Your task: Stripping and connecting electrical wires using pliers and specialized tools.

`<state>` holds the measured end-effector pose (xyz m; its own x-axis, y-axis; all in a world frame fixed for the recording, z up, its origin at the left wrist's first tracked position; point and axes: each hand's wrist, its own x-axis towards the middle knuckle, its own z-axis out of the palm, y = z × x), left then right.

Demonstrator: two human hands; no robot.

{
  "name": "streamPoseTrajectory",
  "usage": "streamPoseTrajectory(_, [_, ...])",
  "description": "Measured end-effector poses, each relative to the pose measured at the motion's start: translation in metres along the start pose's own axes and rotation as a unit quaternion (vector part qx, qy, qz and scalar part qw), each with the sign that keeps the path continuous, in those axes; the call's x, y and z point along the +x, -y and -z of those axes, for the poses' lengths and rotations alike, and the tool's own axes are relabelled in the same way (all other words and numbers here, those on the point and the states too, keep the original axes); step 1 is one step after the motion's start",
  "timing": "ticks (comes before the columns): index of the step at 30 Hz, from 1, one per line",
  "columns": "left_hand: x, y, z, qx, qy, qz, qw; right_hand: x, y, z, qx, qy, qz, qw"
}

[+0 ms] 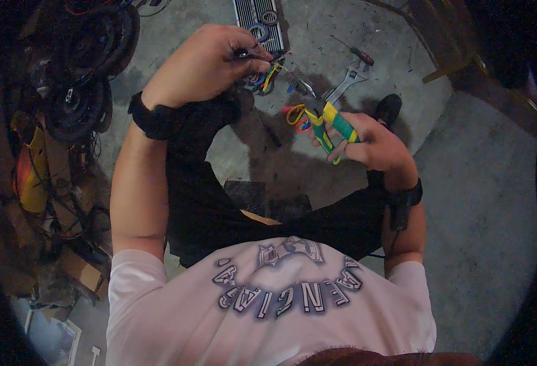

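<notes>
My left hand (220,61) is closed in a pinch around thin wires, whose ends stick out past the fingertips. Below those fingers hangs a bundle of coloured wires (271,79), with yellow, blue and red among them. My right hand (378,143) grips a pair of pliers (335,125) by its green and yellow handles. The slim metal jaws point up and left toward the wire end; whether they touch it I cannot tell. Beside the pliers are small yellow and orange loops (296,114), partly behind the handles.
A finned metal box (245,8) lies on the concrete floor, with a blue ring-shaped roll (258,32) and a grey one (269,17) on it. An adjustable wrench (346,80) and a screwdriver (362,57) lie to the right. Black wheels (101,39) and cardboard (81,269) crowd the left.
</notes>
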<state>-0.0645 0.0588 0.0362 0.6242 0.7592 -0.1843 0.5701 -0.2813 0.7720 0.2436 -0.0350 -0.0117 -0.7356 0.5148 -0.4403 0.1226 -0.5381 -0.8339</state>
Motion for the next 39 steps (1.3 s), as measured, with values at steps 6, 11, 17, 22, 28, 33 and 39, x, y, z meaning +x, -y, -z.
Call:
streamPoseTrajectory(6, [-0.001, -0.003, -0.001, -0.001, 0.026, 0.003, 1.0, 0.001, 0.003, -0.004, 0.036, 0.003, -0.009, 0.999])
streamPoseTrajectory(11, [-0.002, -0.001, -0.003, -0.006, 0.028, 0.007, 1.0, 0.001, 0.001, -0.003, 0.023, 0.009, -0.004, 1.0])
streamPoseTrajectory(17, [-0.003, 0.005, -0.005, 0.06, 0.03, -0.018, 0.998, 0.0, 0.011, -0.006, -0.018, -0.014, -0.014, 1.0])
streamPoseTrajectory(22, [-0.002, 0.0, -0.007, 0.023, 0.042, 0.047, 0.998, 0.002, -0.008, 0.007, -0.149, -0.018, 0.11, 0.983])
streamPoseTrajectory(28, [-0.004, -0.001, -0.008, 0.016, 0.057, -0.076, 0.995, -0.001, -0.003, 0.001, -0.152, -0.03, 0.059, 0.986])
streamPoseTrajectory(33, [-0.012, -0.008, -0.007, -0.016, 0.074, -0.059, 0.995, -0.009, 0.024, -0.012, -0.202, -0.09, -0.035, 0.975])
streamPoseTrajectory(39, [-0.013, -0.007, -0.02, 0.001, -0.057, -0.158, 0.986, -0.018, 0.037, -0.016, -0.197, -0.103, -0.06, 0.973])
